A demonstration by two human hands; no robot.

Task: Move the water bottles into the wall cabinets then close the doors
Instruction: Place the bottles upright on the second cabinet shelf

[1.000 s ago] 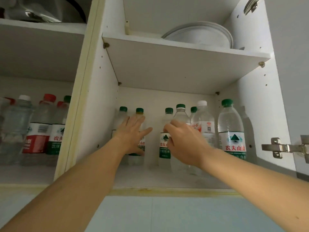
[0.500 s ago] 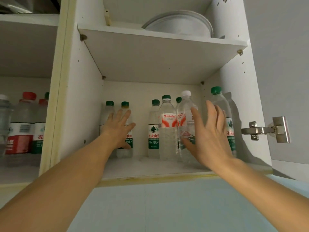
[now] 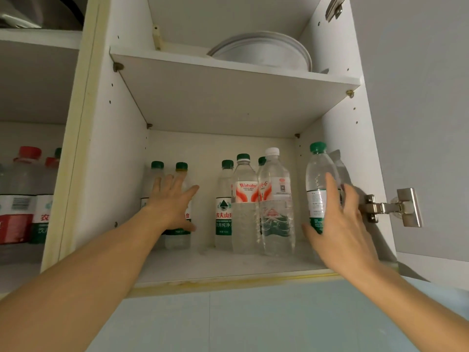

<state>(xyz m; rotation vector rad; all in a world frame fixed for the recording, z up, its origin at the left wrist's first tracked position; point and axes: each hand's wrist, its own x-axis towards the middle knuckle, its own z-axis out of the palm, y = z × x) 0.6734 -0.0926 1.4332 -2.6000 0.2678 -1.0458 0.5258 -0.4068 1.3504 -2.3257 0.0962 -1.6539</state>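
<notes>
Water bottles [image 3: 245, 204] stand upright on the wall cabinet's lower shelf [image 3: 228, 265], head view. Left hand [image 3: 172, 201], fingers spread flat, presses two green-cap bottles [image 3: 177, 199] at left, prob. steadying them. Right hand [image 3: 340, 219] spread too, around far-right bottle [image 3: 317, 184] w/o gripping. Door hinge [image 3: 390, 208] shows doors not yet closed.

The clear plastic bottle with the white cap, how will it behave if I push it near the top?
The clear plastic bottle with the white cap is tall and narrow, so it would probably tip. It looks nearly full, so likely heavy. The green-capped Wahaha bottle stands close beside it and might get knocked.
</notes>
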